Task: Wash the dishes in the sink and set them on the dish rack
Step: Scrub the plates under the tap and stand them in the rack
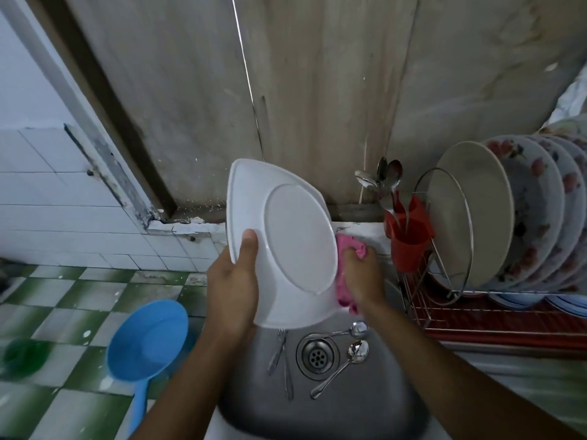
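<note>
White rounded-square plate [286, 236], underside toward the camera, tilted on edge above stainless steel sink [365, 408]. Left hand [233, 281] gripping the lower left rim, thumb laid over the back; right hand [362, 274] curled around crumpled pink cloth [349, 246] against the plate's right edge. In the sink basin: two steel spoons [359, 347], one fork [279, 350], one further blurred utensil. In red plastic cutlery cup [409, 249]: several spoons, count unclear. In wire dish rack [476, 315]: one beige plate [476, 211], at least four floral plates [533, 201], all upright.
</note>
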The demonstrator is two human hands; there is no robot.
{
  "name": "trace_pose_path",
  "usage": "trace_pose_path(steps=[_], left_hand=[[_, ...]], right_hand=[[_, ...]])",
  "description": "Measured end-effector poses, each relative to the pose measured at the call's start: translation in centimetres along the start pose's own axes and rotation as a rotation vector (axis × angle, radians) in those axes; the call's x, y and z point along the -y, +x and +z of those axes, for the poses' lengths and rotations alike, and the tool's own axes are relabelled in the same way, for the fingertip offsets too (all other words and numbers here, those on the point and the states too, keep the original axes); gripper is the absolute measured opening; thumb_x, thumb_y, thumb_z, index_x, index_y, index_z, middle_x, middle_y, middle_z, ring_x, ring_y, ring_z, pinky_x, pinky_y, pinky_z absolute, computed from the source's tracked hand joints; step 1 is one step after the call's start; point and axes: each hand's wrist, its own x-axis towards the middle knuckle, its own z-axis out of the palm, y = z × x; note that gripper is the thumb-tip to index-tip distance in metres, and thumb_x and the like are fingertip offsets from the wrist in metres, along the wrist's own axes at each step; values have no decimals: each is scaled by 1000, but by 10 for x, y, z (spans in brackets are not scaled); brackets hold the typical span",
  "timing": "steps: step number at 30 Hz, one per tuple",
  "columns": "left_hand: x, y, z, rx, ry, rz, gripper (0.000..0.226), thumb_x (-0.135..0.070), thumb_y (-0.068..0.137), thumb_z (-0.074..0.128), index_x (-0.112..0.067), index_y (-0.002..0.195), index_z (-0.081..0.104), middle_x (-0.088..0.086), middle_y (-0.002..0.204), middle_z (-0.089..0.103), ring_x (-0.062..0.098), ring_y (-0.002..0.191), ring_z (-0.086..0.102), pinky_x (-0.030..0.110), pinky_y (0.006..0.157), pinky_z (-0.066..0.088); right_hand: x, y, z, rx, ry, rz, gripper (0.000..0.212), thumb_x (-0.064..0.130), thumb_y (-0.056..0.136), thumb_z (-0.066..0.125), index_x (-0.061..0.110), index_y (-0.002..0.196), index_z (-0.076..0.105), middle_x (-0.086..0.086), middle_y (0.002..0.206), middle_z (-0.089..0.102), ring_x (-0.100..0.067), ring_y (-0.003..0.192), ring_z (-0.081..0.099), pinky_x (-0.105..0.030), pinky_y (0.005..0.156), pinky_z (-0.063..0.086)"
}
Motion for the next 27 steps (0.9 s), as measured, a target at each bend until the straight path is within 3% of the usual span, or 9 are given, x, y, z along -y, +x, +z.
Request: trace_pose_path(steps=[3,5,8,11,13,15,21,24,27], left_hand=[[10,-6,-11,86,121,37,41,-64,89,54,-27,97,70,-5,91,75,19,90,71,50,89,58],[14,-9,-16,129,169,72,43,-65,85,52,-28,97,70,-9,88,75,9,83,71,41,80,58],[15,-14,-14,205,230,79,29,-55,92,53,-31,90,69,-23,83,73,-3,76,68,26,68,50],[17,-15,-7,219,298,77,24,-53,96,51,-37,86,66,-30,79,70,-1,76,68,24,67,48],[13,-12,-2,186,282,72,33,-58,95,45,-36,84,67,-30,76,70,-2,76,68,24,66,47],[7,-9,2,171,241,40,52,-64,96,33,-29,83,70,-20,72,72,-4,71,67,23,65,44],[1,-5,19,124,175,-38,71,-71,96,12,-29,100,69,-9,89,70,4,86,62,26,76,45],[-5,8,26,193,-148,-47,79,-61,103,13,-9,107,72,3,81,77,21,91,74,24,74,60],[0,17,26,173,-263,-149,72,-64,102,31,-6,103,73,17,94,77,29,93,75,43,89,60]], right_hand=[[23,35,-1,-10,-56,47,38,40,91,42,9,92,64,-7,70,61,-26,65,59,-27,59,39],[48,46,0,-20,5,-10,31,35,92,45,10,88,62,-7,66,62,-26,62,61,-30,62,46],[96,44,2,-3,57,-198,25,28,97,51,10,84,61,-6,60,58,-16,49,59,-23,48,45],[133,13,10,34,-33,-466,31,45,93,60,15,98,66,-3,80,68,-20,73,67,-26,65,52],[135,-14,10,105,-24,-659,23,38,92,68,17,100,64,6,80,65,-12,70,62,-25,64,50],[131,-22,5,118,-32,-819,20,32,90,70,15,102,66,8,80,60,-9,67,55,-21,62,46],[131,-26,11,33,-120,-851,23,31,88,71,12,101,70,-5,92,63,-24,78,61,-36,69,50],[103,-75,9,136,-86,-956,32,39,85,63,14,105,71,-1,92,62,-19,79,60,-33,70,50],[62,-87,-4,139,-64,-951,30,32,84,65,14,107,66,3,95,59,-13,79,59,-25,69,50]])
